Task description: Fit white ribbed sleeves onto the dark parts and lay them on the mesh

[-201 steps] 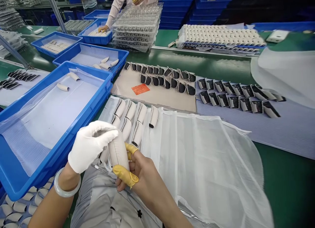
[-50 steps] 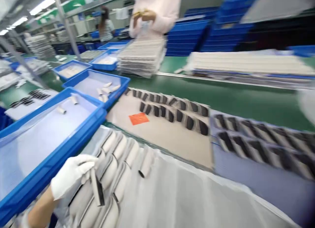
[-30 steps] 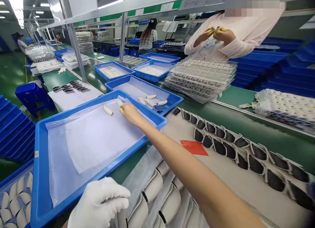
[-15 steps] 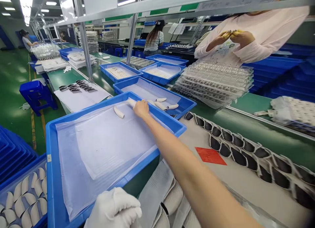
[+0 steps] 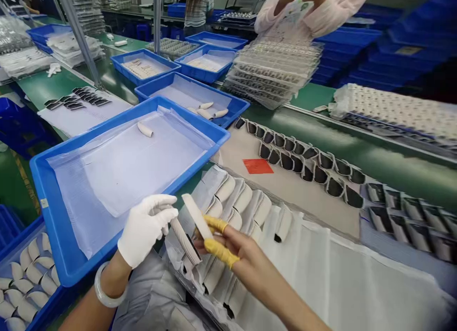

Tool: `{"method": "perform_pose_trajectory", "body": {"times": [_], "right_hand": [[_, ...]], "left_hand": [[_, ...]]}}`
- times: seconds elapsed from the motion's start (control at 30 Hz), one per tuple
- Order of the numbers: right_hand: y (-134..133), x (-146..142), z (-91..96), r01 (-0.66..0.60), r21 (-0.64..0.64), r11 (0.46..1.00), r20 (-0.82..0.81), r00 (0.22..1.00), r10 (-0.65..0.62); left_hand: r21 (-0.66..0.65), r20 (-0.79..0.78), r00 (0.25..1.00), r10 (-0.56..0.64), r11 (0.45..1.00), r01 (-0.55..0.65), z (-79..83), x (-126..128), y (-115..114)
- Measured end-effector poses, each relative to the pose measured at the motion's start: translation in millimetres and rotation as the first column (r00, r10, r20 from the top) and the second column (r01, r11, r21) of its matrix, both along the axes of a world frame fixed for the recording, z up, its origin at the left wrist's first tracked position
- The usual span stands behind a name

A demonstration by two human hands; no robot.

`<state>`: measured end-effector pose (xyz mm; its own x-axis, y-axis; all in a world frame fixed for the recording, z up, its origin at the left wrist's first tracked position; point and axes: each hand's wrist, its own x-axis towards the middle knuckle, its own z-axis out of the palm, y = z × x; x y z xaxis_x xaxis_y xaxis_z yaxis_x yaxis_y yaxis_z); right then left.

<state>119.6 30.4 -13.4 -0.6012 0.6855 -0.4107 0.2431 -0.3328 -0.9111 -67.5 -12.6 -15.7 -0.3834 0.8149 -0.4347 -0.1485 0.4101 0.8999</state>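
White plastic strip (image 5: 195,215) pinched in the right hand's (image 5: 246,250) yellow finger cots (image 5: 219,252), and dark-faced strip (image 5: 185,240) gripped by the gloved left hand (image 5: 144,228), could slip and scuff the packed white pieces (image 5: 232,216) below.

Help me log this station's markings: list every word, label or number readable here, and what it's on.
No word or number can be read.
Red card on the beige sheet: no readable writing.
Small white label on the blue tray: too small to read.
Tan label on a blue crate: too blurred to read.
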Motion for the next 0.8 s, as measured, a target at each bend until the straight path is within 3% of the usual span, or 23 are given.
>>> {"method": "perform_pose_trajectory", "body": {"times": [0.17, 0.37, 0.67, 0.8], "right_hand": [[-35.5, 10.6, -6.7, 0.077, -0.149, 0.986, -0.086, 0.992, -0.091], [-55.0, 23.4, -16.4, 0.113, -0.211, 0.971, -0.182, 0.971, -0.153], [-62.5, 30.0, -12.1, 0.118, -0.182, 0.976, -0.197, 0.968, -0.153], [-54.8, 24.3, -13.0, 0.156, -0.086, 0.984, -0.115, 0.980, -0.166]], "left_hand": [[0.022, -0.104, 0.985, -0.137, 0.990, 0.140, -2.8, 19.9, -3.7], [0.037, -0.334, 0.920, -0.206, 0.972, 0.231, -1.9, 36.9, -9.5], [0.184, -0.620, 0.767, -0.167, 0.919, 0.348, 6.6, 46.5, -12.0], [0.226, -0.671, 0.723, -0.165, 0.883, 0.411, 10.8, 52.8, -11.6]]}}
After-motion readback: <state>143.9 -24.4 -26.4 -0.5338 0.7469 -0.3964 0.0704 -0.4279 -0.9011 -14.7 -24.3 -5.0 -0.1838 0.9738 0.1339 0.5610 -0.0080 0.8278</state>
